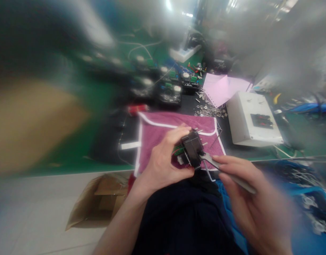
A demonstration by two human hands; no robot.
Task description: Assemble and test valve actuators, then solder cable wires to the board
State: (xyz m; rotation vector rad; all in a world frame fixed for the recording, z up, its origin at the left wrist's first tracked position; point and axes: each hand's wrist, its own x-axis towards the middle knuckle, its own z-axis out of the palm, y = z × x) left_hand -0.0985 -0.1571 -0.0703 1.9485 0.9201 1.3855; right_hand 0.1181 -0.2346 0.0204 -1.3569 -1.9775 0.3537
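My left hand (165, 156) is closed around a black electronic module (192, 145) with a green circuit board, holding it tilted above a purple cloth with white edging (157, 131). Thin metal posts stick out from the module's right side. Between the fingers and thumb of my right hand (247, 191) is a grey open-ended wrench (232, 175). Its jaw meets the module's lower right side, though what it grips there is too small to make out. A bent hex key (209, 171) hangs from the module just below the wrench head.
Several similar modules (169, 94) stand behind the cloth. Loose nuts and washers (209, 111) lie near pink paper (218, 86). A white box (254, 120) stands at right. Below the table edge are a cardboard box (99, 202) and a blue bin (298, 202).
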